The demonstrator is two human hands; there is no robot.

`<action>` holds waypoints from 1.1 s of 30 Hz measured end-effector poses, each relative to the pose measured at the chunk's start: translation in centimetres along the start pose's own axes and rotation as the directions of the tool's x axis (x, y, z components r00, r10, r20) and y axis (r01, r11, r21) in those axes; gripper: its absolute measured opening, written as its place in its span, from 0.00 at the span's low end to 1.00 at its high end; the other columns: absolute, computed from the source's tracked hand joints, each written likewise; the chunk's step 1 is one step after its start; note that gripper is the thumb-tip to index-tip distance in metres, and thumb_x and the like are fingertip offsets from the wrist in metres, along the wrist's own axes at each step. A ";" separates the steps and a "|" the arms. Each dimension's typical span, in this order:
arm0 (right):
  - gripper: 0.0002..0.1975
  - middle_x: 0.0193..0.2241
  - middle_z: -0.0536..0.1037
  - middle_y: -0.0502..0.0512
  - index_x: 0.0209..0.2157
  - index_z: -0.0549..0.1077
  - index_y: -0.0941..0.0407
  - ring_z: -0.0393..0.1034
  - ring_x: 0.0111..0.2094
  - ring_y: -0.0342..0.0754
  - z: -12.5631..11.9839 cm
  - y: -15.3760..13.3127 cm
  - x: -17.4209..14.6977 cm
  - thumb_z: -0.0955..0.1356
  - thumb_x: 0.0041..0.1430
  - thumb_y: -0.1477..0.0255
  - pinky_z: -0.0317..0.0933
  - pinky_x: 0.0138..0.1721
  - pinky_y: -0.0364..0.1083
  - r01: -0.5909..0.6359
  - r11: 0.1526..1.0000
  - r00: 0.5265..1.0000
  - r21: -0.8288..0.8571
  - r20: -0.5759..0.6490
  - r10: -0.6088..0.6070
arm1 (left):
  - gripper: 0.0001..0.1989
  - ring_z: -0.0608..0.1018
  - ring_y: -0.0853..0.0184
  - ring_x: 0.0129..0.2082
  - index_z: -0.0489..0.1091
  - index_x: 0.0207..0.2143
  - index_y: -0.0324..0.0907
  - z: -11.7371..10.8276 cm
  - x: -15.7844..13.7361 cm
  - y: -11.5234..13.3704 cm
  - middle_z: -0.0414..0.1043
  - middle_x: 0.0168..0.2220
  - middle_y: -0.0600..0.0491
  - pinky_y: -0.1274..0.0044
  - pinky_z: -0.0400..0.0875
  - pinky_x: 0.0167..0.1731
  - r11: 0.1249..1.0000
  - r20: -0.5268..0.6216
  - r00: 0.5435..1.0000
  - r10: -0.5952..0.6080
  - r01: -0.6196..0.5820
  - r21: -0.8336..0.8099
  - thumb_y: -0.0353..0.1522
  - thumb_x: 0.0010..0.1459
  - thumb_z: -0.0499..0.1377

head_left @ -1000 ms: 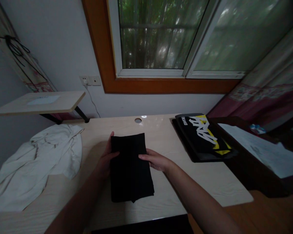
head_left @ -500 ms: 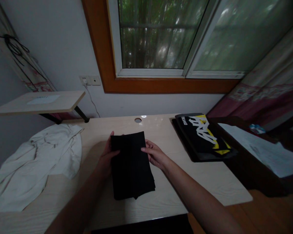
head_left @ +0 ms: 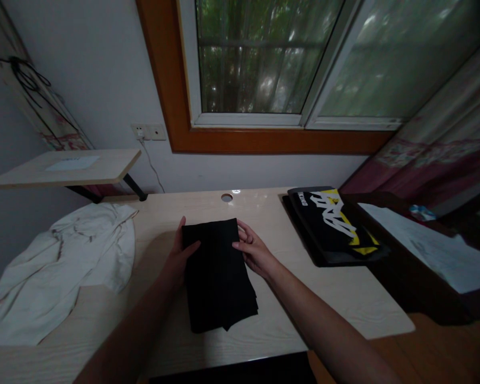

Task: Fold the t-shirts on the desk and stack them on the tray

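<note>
1. Black folded cloth (head_left: 220, 277): held over the near middle of the desk (head_left: 344, 298), between left grip (head_left: 178, 261) and right grip (head_left: 256, 253). Contact with the desk beneath: not possible to tell.
2. Long axis: ran from the near side away toward the window (head_left: 256, 69), slanted slightly, with the near end turned a little to the right.
3. State of left grip: clamped on the left long edge, with thumb pressed over the upper face and fingers mostly hidden behind.
4. State of right grip: clamped on the right long edge, close to the far corner, with thumb tip just over the margin and fingers curled, partly seen.
5. Placement: lay rightward of left grip and leftward of right grip, touching both, neither one nearer. Extended mostly toward the body from the line between the thumbs, with the far short edge just beyond.
6. Near right corner: uneven, with layers fanned apart and a small point below the near edge.
7. White cloth (head_left: 64, 266): spread loosely at left, apart from left grip.
8. Black printed cloth (head_left: 332, 224): lay flat at right, lettered in white, patched in yellow, apart from right grip.
</note>
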State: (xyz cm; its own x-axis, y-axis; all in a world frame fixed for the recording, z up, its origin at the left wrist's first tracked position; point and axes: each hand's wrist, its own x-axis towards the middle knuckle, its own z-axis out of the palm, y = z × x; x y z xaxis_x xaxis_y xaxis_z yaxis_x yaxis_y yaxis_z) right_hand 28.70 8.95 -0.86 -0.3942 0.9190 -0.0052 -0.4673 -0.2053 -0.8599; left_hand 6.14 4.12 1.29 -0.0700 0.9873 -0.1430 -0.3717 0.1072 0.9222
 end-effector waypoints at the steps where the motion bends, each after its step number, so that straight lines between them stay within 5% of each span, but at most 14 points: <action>1: 0.37 0.49 0.79 0.51 0.58 0.68 0.48 0.76 0.47 0.49 0.0 0.0 -0.1 0.78 0.46 0.74 0.68 0.52 0.49 -0.029 0.999 0.999 0.015 0.016 0.029 | 0.49 0.73 0.53 0.61 0.43 0.70 0.67 0.0 -0.1 0.1 0.64 0.66 0.56 0.58 0.70 0.59 1.000 0.004 1.000 0.004 -0.004 -0.011 0.37 0.55 0.68; 6: 0.22 0.44 0.82 0.56 0.49 0.75 0.57 0.78 0.41 0.47 -0.1 0.2 -0.4 0.77 0.53 0.69 0.70 0.49 0.47 -0.225 0.974 0.963 -0.004 0.148 0.223 | 0.49 0.74 0.53 0.59 0.39 0.71 0.64 0.2 -0.7 0.6 0.66 0.65 0.55 0.58 0.70 0.58 0.999 0.060 0.998 -0.006 0.009 -0.045 0.38 0.57 0.66; 12: 0.25 0.49 0.80 0.56 0.54 0.73 0.55 0.78 0.44 0.47 -0.4 0.3 -0.5 0.77 0.55 0.69 0.72 0.48 0.45 -0.219 0.976 0.964 0.017 0.156 0.214 | 0.48 0.76 0.52 0.57 0.41 0.71 0.62 0.1 -1.1 0.8 0.69 0.62 0.53 0.55 0.69 0.59 0.996 0.128 0.991 -0.042 0.051 -0.068 0.40 0.56 0.66; 19: 0.19 0.42 0.82 0.56 0.47 0.77 0.59 0.79 0.41 0.46 -0.5 -0.2 -0.8 0.76 0.55 0.69 0.71 0.46 0.45 -0.326 0.944 0.911 -0.050 0.251 0.327 | 0.48 0.76 0.51 0.56 0.41 0.72 0.62 -0.3 -1.3 0.9 0.73 0.58 0.52 0.54 0.68 0.58 0.993 0.193 0.980 -0.049 0.070 -0.099 0.38 0.56 0.66; 33: 0.23 0.45 0.80 0.52 0.52 0.74 0.52 0.75 0.45 0.51 -0.3 -0.8 -0.6 0.75 0.56 0.62 0.67 0.50 0.51 -0.046 0.976 0.998 -0.213 0.025 0.053 | 0.38 0.71 0.56 0.62 0.53 0.68 0.56 -0.2 0.6 -0.2 0.67 0.64 0.51 0.61 0.65 0.62 0.992 0.051 0.999 0.009 -0.003 -0.123 0.35 0.59 0.64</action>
State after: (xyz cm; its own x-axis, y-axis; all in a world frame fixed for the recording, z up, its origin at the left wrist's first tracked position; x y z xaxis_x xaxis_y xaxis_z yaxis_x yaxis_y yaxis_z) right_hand 29.51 8.64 -0.35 -0.4384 0.8980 -0.0376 -0.2691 -0.1711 -0.9478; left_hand 6.01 4.63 0.96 -0.0257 0.9929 -0.1160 -0.4825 0.0894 0.8713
